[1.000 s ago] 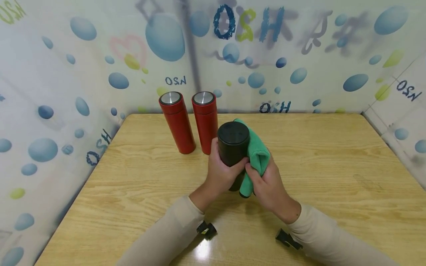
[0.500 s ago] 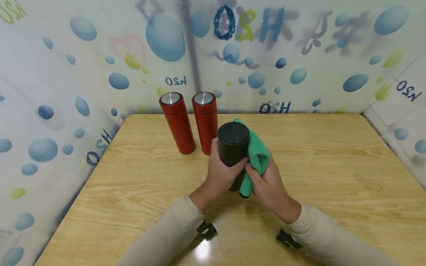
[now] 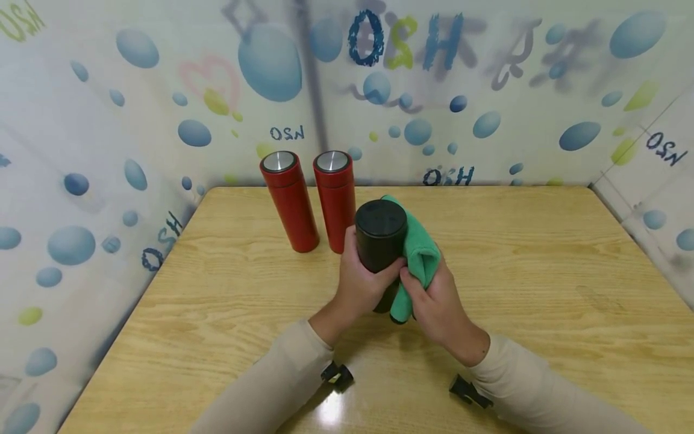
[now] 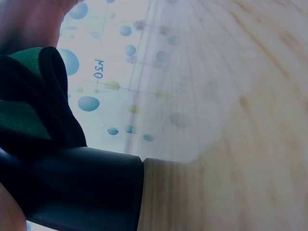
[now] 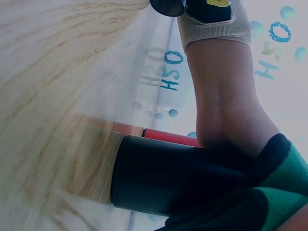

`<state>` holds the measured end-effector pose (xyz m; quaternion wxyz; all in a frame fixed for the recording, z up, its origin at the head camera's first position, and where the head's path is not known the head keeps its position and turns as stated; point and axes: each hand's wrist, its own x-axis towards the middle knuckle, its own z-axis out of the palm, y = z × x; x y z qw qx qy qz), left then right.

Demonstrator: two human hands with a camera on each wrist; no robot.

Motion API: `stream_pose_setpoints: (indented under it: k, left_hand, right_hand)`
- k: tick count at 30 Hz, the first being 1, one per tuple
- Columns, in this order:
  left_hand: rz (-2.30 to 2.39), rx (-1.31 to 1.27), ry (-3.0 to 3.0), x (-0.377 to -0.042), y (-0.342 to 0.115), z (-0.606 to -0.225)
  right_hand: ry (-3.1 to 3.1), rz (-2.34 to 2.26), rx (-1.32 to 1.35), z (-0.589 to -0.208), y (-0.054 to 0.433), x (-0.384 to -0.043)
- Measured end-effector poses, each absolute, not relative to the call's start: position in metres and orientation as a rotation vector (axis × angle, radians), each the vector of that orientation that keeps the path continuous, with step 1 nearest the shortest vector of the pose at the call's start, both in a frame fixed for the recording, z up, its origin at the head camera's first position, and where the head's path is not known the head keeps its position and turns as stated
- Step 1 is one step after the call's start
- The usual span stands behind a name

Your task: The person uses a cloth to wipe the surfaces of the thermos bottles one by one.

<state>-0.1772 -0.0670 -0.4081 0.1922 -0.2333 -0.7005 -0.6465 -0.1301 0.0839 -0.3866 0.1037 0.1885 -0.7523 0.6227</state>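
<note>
A black flask [image 3: 380,230] stands on the table in the head view, its base against the wood in both wrist views. My left hand [image 3: 362,277] grips its left side, fingers wrapped behind and thumb across the front. My right hand [image 3: 436,298] holds a green cloth [image 3: 420,247] with dark edging against the flask's right side, thumb on the near fold. Most of the right fingers are hidden behind the cloth. In the left wrist view the cloth [image 4: 24,115] lies folded against the flask [image 4: 91,187]; the right wrist view shows the flask's lower part [image 5: 159,178].
Two red flasks with silver lid tops, the left one [image 3: 290,202] and the right one [image 3: 335,199], stand upright behind and left of the black flask. The wooden table [image 3: 542,259] reaches back to a painted wall [image 3: 488,72]. Black wrist mounts hang below both sleeves.
</note>
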Motion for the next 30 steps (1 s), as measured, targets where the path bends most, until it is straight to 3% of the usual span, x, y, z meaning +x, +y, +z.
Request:
stream_pose_setpoints:
  k: [30]
  left_hand:
    - [-1.829, -0.65, -1.965, -0.1792, -0.0686, -0.4093]
  right_hand:
    - [-2.165, 1.877, 0.601, -0.3914, 0.0796, -0.1301]
